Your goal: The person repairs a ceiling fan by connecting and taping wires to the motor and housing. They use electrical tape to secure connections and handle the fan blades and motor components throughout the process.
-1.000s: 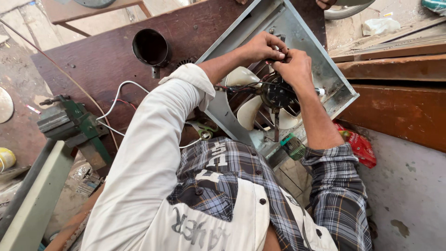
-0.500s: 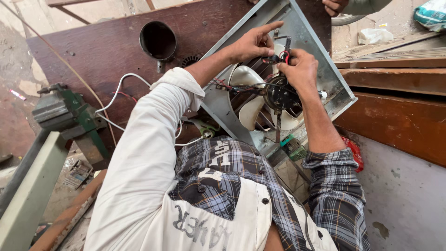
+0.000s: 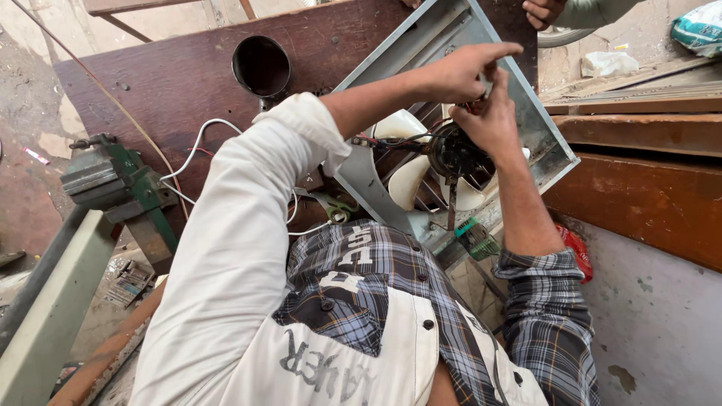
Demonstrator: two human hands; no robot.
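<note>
A square grey metal fan frame (image 3: 541, 135) leans on the brown table, with white blades (image 3: 410, 180) and a black motor (image 3: 455, 154) in its middle. My left hand (image 3: 459, 71), on the white-sleeved arm, hovers over the frame above the motor. Its index finger is stretched out and the other fingers curl down. My right hand (image 3: 492, 120), on the plaid-sleeved arm, is just below it, closed on a small dark piece (image 3: 485, 84) between the two hands. Whether my left hand also grips that piece is not clear.
Another person's hand (image 3: 545, 11) holds the frame's top edge. A green bench vise (image 3: 113, 180) stands at the left, and a black cup-shaped part (image 3: 261, 66) and a white cable (image 3: 197, 143) lie on the table (image 3: 165, 83). Wooden planks (image 3: 639, 135) are on the right, with a red packet (image 3: 575, 252) below them.
Both hands have risen from the motor hub toward the frame's upper edge. My left index finger has stretched out. The view has shifted so the frame sits higher.
</note>
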